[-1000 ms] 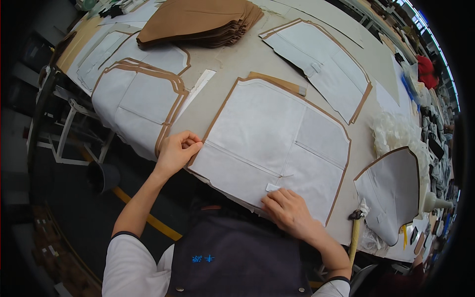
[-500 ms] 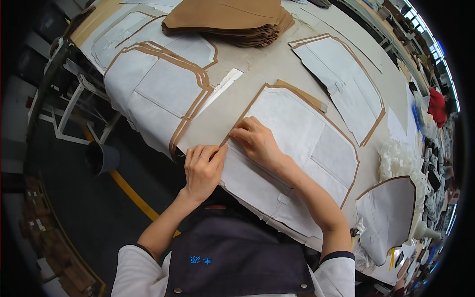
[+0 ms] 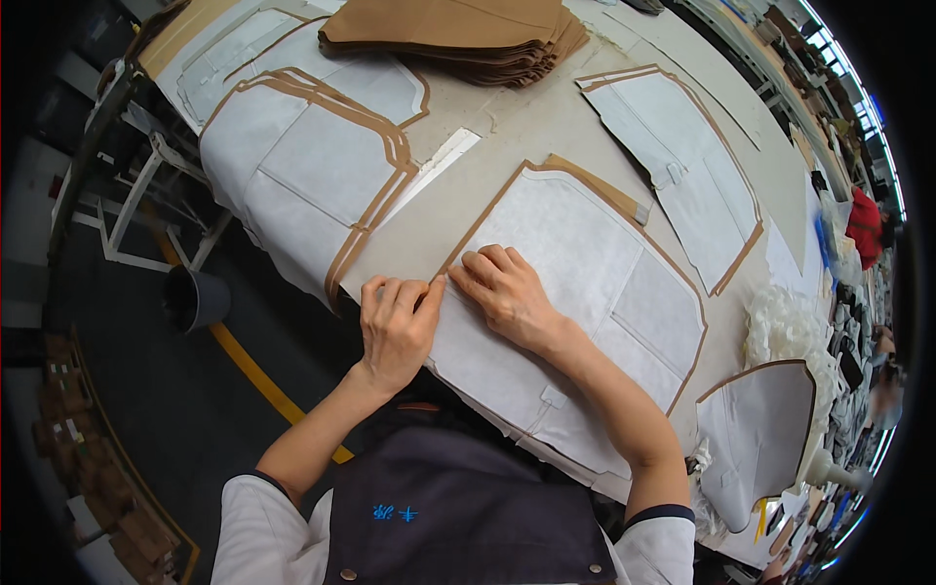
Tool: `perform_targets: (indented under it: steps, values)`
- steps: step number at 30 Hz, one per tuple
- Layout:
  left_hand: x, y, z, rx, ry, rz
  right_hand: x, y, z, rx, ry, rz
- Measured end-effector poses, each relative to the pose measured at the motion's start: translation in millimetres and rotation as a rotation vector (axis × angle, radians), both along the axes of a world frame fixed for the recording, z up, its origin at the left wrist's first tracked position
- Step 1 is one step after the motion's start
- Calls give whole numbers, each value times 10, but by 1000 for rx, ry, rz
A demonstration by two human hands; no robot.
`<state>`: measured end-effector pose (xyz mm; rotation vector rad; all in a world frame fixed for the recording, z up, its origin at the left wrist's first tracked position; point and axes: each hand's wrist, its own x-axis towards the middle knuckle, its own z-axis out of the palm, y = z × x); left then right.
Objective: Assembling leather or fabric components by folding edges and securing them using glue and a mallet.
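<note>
A white-faced panel with a narrow brown border [image 3: 575, 244] lies at the table's near edge, in front of me. My left hand [image 3: 398, 330] is at its left edge, fingers curled and thumb pressed to the brown border. Just to the right, my right hand [image 3: 507, 297] rests over the same edge, its fingers bent and pinching the border. The two hands are close together but apart. What lies under the fingertips is hidden. A brown strip-like piece [image 3: 600, 187] shows from beneath the panel's far edge.
More brown-edged white panels [image 3: 327, 166] lie at left, hanging over the table edge. A stack of brown pieces [image 3: 448, 39] is at the far side. Another panel [image 3: 678, 171] lies at right, with a curved one [image 3: 760, 439] nearer me. A bucket [image 3: 197, 299] stands on the floor.
My right hand has moved slightly nearer to me along the panel's left edge, its fingers more bent. My left hand stays at the border. The view has shifted a little.
</note>
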<state>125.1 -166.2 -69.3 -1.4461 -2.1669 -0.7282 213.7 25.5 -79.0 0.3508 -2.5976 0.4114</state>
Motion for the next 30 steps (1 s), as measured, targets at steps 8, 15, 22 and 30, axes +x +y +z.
perform_targets:
  steps: [8, 15, 22, 30]
  values:
    - [29, 42, -24, -35, 15, 35, 5, -7, -25, -76, -61, -6]
    - [53, 62, 4, -40, 57, 94, -30, 23, -27, -72, -50, 28]
    - [32, 65, 26, -62, 21, 112, -11, 37, -44, -63, -50, 82]
    - [-267, 132, 188, -89, -582, 143, -49, 35, -50, -79, 55, 98]
